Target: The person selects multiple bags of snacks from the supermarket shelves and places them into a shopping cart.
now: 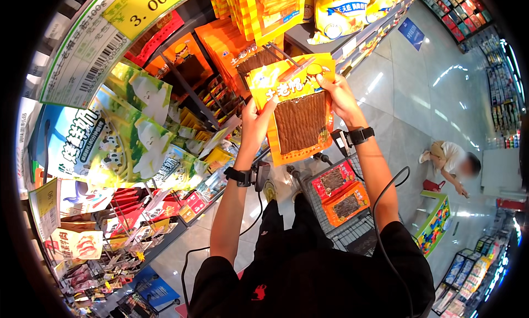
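In front of me is a yellow-orange snack packet [300,122] with a clear window showing flat, dark brown strips. My left hand [255,125] grips its left edge, thumb on the front. At the upper right, my right hand [340,97] pinches the packet between thumb and fingers. A metal display hook [284,54] reaches the packet's top; whether it passes through the packet I cannot tell. More packet edges show behind the top, so there may be several together. Below, a red snack packet [333,181] and an orange snack packet [347,204] lie in a wire shopping cart [352,232].
Shelves of hanging snacks fill my left, with green-and-blue packets [82,136] and a large price tag [93,48]. Orange packets [220,42] hang behind the hook. At the right, a person [454,161] crouches on the tiled floor [394,92] beside a green-edged bin [435,221].
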Motion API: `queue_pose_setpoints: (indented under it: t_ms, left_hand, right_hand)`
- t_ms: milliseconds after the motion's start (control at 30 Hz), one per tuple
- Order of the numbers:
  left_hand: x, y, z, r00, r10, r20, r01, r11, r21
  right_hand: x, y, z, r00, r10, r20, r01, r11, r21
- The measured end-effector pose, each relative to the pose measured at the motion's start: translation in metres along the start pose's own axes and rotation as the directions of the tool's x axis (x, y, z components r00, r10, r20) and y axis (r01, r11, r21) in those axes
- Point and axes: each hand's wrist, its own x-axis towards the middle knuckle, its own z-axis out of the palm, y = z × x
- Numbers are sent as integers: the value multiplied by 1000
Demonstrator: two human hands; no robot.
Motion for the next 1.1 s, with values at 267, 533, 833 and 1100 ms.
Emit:
queue_pose_setpoints:
  t_ms: [267,533,833,1100]
  left_hand:
    - [5,-12,3,986,94,-139,-91,995,32]
    - [-1,-24,12,937,262,-231,-238,963,129]
    - [46,-36,29,993,112,-42,-95,954,283]
    - [39,-22,-10,998,69,1,-69,998,3]
  right_hand:
    - [12,2,1,992,-22,-125,-6,976,-220]
    - [29,22,-52,999,43,27,-40,996,-84]
    - [29,-5,-93,988,123,-89,-131,987,-88]
    - [32,4,-22,997,38,62,-28,988,-149]
